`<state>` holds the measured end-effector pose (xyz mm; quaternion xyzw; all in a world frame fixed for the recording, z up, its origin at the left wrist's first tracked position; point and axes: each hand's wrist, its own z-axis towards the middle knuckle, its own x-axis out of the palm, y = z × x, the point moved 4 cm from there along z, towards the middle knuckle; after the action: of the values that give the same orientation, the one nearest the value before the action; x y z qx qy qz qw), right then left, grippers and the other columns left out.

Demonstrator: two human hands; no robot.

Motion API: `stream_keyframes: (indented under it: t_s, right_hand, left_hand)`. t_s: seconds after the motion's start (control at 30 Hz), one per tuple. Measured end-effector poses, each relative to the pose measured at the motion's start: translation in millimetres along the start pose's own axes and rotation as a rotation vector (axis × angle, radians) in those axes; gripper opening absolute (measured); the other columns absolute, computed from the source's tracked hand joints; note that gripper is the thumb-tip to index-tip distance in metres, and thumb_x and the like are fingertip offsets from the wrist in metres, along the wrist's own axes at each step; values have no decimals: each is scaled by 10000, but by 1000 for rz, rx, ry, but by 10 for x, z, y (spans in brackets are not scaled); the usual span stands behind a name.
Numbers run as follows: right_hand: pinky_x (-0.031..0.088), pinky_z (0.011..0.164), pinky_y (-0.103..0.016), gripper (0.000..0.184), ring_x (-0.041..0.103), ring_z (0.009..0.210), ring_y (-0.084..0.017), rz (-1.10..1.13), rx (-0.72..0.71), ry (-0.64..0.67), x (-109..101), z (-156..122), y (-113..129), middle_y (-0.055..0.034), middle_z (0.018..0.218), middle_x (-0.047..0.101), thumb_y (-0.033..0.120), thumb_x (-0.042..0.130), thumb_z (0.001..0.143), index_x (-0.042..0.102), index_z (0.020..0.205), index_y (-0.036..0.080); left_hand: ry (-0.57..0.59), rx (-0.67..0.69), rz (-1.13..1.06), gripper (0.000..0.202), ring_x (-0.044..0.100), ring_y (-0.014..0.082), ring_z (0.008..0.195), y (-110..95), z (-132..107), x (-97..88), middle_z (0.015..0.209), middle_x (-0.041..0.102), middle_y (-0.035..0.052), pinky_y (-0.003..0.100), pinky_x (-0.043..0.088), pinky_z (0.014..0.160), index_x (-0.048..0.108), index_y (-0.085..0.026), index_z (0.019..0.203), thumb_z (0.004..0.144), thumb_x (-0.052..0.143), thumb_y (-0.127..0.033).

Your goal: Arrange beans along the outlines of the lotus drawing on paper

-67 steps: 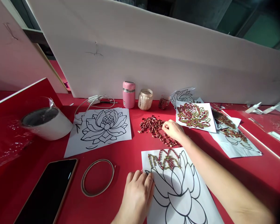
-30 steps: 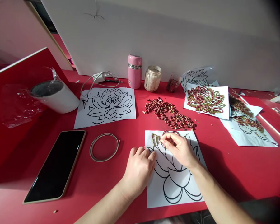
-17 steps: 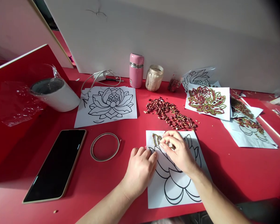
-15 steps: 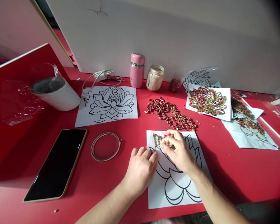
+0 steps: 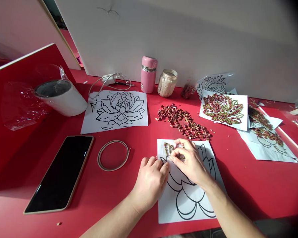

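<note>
A white sheet with a black lotus outline (image 5: 169, 206) lies on the red table in front of me. My left hand (image 5: 151, 178) rests on the sheet's left edge with its fingers curled under; whatever they may hold is hidden. Over the upper part of the drawing, my right hand (image 5: 191, 163) has thumb and forefinger pinched together, low against the paper. Anything between those fingertips is too small to make out. Small green and red beans (image 5: 168, 148) line a petal beside the right fingers, partly covered by them. Beyond the sheet, a loose pile of red beans (image 5: 175, 114) is spread out.
Left of the sheet are a tape ring (image 5: 99, 155) and a phone (image 5: 59, 175). Farther back stand a large tape roll (image 5: 73, 100), lotus printouts (image 5: 89, 122), a pink flask (image 5: 148, 79) and a jar (image 5: 167, 84). A bean-covered lotus picture (image 5: 223, 109) lies at right.
The view has shifted slightly. The right hand's fingertips have drawn a little closer together over the beaded petal. The left hand stays at the sheet's edge.
</note>
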<state>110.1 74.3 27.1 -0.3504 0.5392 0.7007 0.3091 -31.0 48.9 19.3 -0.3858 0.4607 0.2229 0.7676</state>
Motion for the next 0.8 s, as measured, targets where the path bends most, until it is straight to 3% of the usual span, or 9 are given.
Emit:
stream_keyframes:
  t_s: [0.27,0.5,0.8]
  right_hand:
    - [395,835,-403,69,474,975,-219,-19,68,-19,-19,44,-25,-65,1002,510,266,608,687,589,717,206]
    - [412,838,-372,70,487,982,-207,24,57,-123,-71,15,-99,-72,999,496,250,530,749,584,758,206]
    - [394,837,-399,76,477,1001,-225,-33,19,-56,-3,28,-44,-68,1037,493,264,608,682,582,734,214]
  left_hand:
    - [9,0,0,199,397,154,637,8,-6,10,662,517,21,299,295,624,588,-175,908,856,396,-190]
    - [26,2,-2,197,396,156,644,10,-10,10,674,516,24,302,295,627,582,-179,925,855,398,-197]
    - [27,-6,1,204,410,158,653,12,-10,15,680,519,28,305,304,633,586,-181,928,853,397,-188]
